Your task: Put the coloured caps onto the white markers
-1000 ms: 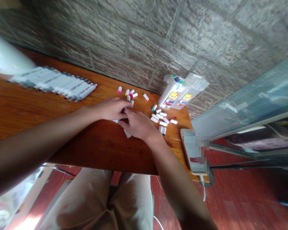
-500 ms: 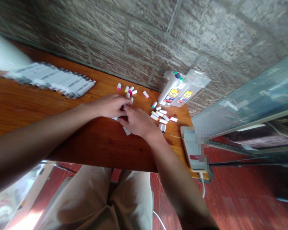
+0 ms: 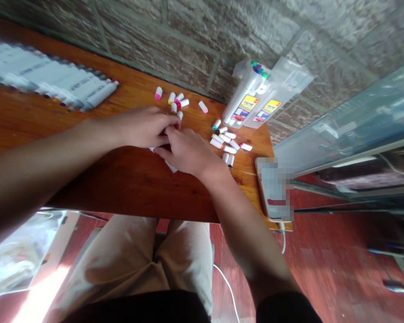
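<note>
My left hand (image 3: pixel 147 127) and my right hand (image 3: pixel 192 152) meet over the wooden table, fingers curled and touching. Both look closed; what they hold is hidden beneath the fingers. From under my right hand pokes a white piece (image 3: pixel 171 166), too covered to name. Just beyond the fingers lie several white marker caps with coloured ends, among them a pink-ended cap (image 3: pixel 159 93) and a yellow-ended cap (image 3: pixel 171 98). To the right of my right hand is a second loose group of caps, including a teal-ended cap (image 3: pixel 216 124).
A row of capless-looking grey-white markers (image 3: pixel 60 78) lies at the left. By the stone wall (image 3: pixel 188 49) stands an open clear plastic case (image 3: pixel 272 96) with a few markers in it. A phone (image 3: pixel 269 188) with a white cable (image 3: pixel 283 240) sits at the table's right edge.
The camera view has tipped downward, so the table and its things appear higher. My hands stay pressed together in much the same place over the table.
</note>
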{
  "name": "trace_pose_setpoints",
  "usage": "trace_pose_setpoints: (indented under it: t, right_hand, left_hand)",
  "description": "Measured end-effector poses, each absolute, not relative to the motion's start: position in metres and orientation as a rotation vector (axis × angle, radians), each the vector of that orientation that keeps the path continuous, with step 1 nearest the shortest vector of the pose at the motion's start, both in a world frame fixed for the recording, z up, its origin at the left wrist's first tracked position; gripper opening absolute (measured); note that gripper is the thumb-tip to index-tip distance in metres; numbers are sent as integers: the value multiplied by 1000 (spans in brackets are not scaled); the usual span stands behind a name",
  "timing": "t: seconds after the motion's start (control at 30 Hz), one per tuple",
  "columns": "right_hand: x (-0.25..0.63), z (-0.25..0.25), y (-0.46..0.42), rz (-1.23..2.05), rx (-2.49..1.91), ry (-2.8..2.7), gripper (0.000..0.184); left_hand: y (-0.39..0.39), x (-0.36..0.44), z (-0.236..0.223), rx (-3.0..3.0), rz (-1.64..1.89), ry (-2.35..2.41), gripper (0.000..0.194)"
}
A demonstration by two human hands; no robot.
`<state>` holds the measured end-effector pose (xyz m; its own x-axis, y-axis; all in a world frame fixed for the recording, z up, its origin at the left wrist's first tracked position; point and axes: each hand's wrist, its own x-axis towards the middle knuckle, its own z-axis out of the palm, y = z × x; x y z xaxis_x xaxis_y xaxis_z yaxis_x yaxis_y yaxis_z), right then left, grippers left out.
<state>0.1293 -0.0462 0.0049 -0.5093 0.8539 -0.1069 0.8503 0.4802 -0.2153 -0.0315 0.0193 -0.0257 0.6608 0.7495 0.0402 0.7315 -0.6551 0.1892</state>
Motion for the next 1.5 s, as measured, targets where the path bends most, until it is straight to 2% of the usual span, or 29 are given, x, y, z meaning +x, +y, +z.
trace_pose_setpoints:
  t: [0.37, 0.97, 1.5]
  right_hand:
    - [129, 6, -46, 403, -1553, -2668, 45]
    - [131, 5, -43, 456, -1544, -2656, 37]
    - [135, 4, -39, 491, -1522, -2645, 36]
  left_hand:
    - [18, -33, -22, 2698, 233, 1123, 31]
    - [24, -34, -29, 2651, 244, 1182, 34]
    - [22, -31, -25, 2683, 291, 1142, 20]
